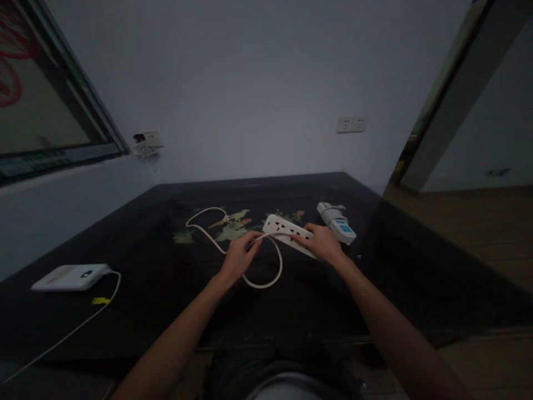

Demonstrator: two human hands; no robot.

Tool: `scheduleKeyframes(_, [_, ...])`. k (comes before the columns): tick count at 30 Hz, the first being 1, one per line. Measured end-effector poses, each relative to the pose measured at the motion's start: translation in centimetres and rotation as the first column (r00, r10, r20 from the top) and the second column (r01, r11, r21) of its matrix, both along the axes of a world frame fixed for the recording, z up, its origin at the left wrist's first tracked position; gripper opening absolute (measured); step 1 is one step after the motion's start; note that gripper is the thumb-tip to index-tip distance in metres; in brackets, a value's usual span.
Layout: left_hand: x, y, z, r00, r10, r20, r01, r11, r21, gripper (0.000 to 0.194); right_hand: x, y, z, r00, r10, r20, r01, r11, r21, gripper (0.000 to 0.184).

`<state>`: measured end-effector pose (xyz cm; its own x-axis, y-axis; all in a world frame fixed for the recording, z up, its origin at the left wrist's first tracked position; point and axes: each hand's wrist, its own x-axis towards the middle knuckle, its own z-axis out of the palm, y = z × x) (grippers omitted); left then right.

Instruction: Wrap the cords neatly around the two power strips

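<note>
A white power strip (pixel 272 224) with several sockets lies at a slant on the dark table. My right hand (pixel 320 243) is closed around its right end, which the fingers partly hide. The strip's white cord (pixel 281 261) forms a loop in front of the strip, and my left hand (pixel 241 253) pinches a part of that loop between thumb and fingers. From the left hand the cord runs on in a curve to the left, ending in a plug (pixel 226 219) on the table's floral pattern.
A second power strip (pixel 336 222), wrapped in its grey cord, lies at the right. A white device (pixel 70 278) with a cable (pixel 79 324) and yellow tag rests at the left. Wall sockets (pixel 351 124) are behind the black table (pixel 250 191); a window stands on the left.
</note>
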<state>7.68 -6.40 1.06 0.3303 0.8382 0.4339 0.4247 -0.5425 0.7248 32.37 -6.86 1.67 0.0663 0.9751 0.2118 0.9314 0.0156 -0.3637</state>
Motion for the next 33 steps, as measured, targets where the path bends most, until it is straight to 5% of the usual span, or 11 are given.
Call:
scheduleKeyframes(13, [-0.1, -0.8, 0.5, 0.984, 0.154, -0.087, -0.138, 0.976, 0.17, 0.016, -0.6, -0.9, 1.1, 0.999, 0.042, 0.016, -0.041, 0.999, -0.032, 0.051])
scheduleKeyframes(17, [-1.0, -1.9, 2.9, 0.94, 0.275, -0.203, -0.168, 0.889, 0.426, 0.019, -1.3, -2.0, 2.4, 0.993, 0.087, 0.076, -0.088, 0.996, 0.01, 0.047])
scheduleKeyframes(22, [-2.7, -3.2, 8.0, 0.898, 0.315, -0.307, 0.002, 0.694, 0.72, 0.026, -2.2, -4.5, 5.5, 0.971, 0.188, 0.146, -0.2, 0.977, 0.074, 0.042])
scheduleKeyframes(25, [-3.4, -3.6, 11.3, 0.893, 0.259, -0.368, 0.18, 0.543, 0.82, 0.03, -2.2, -6.5, 7.6, 0.947, 0.244, 0.208, -0.269, 0.958, 0.099, 0.044])
scheduleKeyframes(27, [-3.4, -3.6, 13.2, 0.893, 0.185, -0.411, 0.279, 0.489, 0.827, 0.034, -2.0, -7.7, 8.8, 0.924, 0.285, 0.254, -0.323, 0.938, 0.124, 0.045])
scheduleKeyframes(30, [-2.9, -3.5, 15.2, 0.89, -0.023, -0.456, 0.41, 0.48, 0.776, 0.038, -1.5, -9.3, 9.9, 0.869, 0.362, 0.337, -0.448, 0.865, 0.226, 0.048])
scheduleKeyframes(33, [-2.1, -3.2, 16.1, 0.86, -0.27, -0.433, 0.507, 0.547, 0.667, 0.042, -1.3, -10.4, 10.4, 0.819, 0.414, 0.396, -0.554, 0.75, 0.362, 0.054])
